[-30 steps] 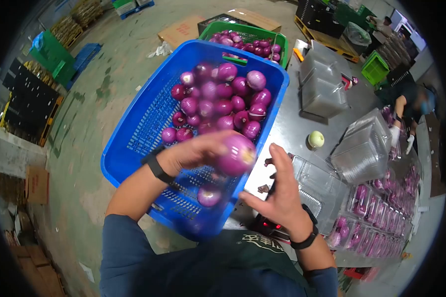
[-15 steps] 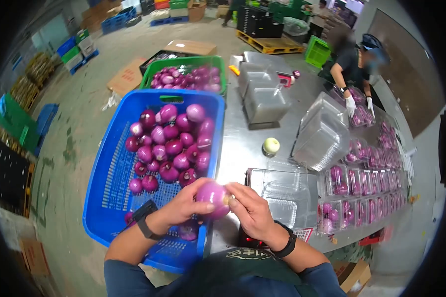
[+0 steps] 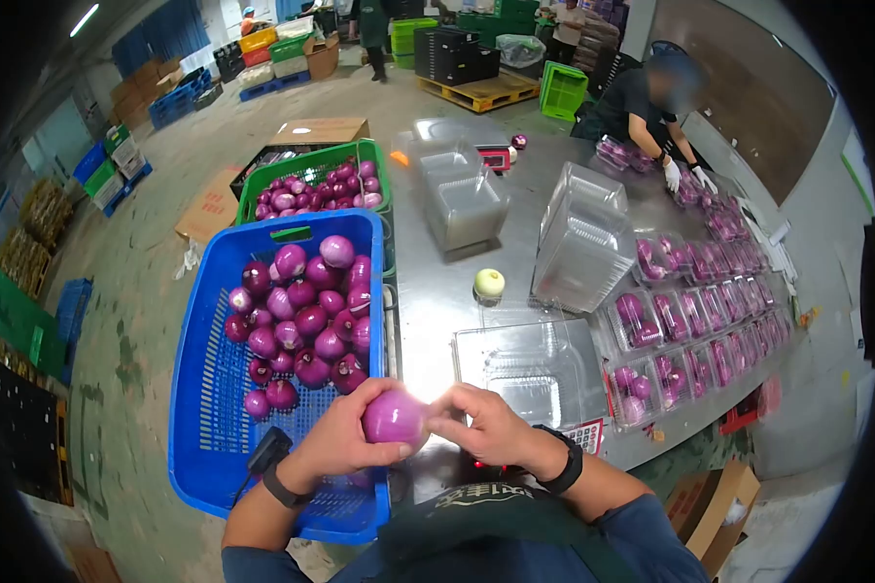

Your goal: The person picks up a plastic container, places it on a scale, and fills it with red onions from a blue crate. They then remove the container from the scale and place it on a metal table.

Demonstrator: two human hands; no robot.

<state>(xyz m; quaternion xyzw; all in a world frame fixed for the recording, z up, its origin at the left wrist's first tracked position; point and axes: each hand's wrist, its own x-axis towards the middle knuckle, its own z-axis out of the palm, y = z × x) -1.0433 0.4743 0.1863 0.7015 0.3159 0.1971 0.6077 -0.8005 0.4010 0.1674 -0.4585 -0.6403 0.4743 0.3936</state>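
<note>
A peeled purple onion (image 3: 393, 417) is gripped in my left hand (image 3: 345, 433), just above the near right corner of the blue basket (image 3: 204, 408). My right hand (image 3: 484, 428) pinches the onion's right end with its fingertips. The basket holds several purple onions (image 3: 301, 311) piled toward its far half. An open clear clamshell box (image 3: 540, 374) lies on the steel table (image 3: 437, 282) right beyond my right hand.
A green crate of onions (image 3: 316, 187) stands behind the basket. A pale round onion (image 3: 489, 283), stacks of clear boxes (image 3: 581, 243) and rows of filled boxes (image 3: 700, 311) cover the table. A gloved co-worker (image 3: 642, 107) works at the far end.
The view has swung right and up. My two hands still hold the onion together; it has dropped a little lower and nearer my body.
</note>
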